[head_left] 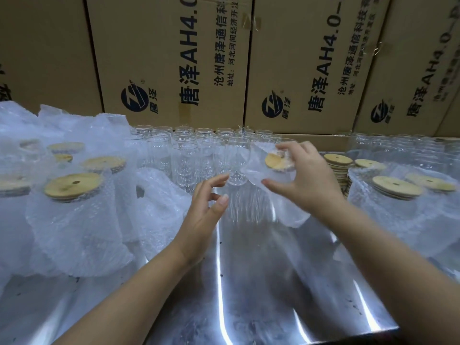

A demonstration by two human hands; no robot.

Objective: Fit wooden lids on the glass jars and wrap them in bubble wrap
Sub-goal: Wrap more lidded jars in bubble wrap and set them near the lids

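Cardboard boxes (174,58) stand behind the steel table (249,282). At its middle we see the right hand (306,180) gripping with curled fingers the top of a lidded jar (251,202) in bubble wrap (293,217). The left hand (206,207) is just beside it, fingers loosely spread, holding nothing.

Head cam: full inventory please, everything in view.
boxes: several, brown, printed, stacked behind table
bare jars: many, clear, rows at back centre
wrapped jars: several, white wrap, tan lids, left and right sides
lid stack: one, tan, right of centre
held jar: one, tan lid, partly wrapped, centre
table: one, shiny metal
left hand: beside held jar, grip unclear
right hand: grips held jar's top
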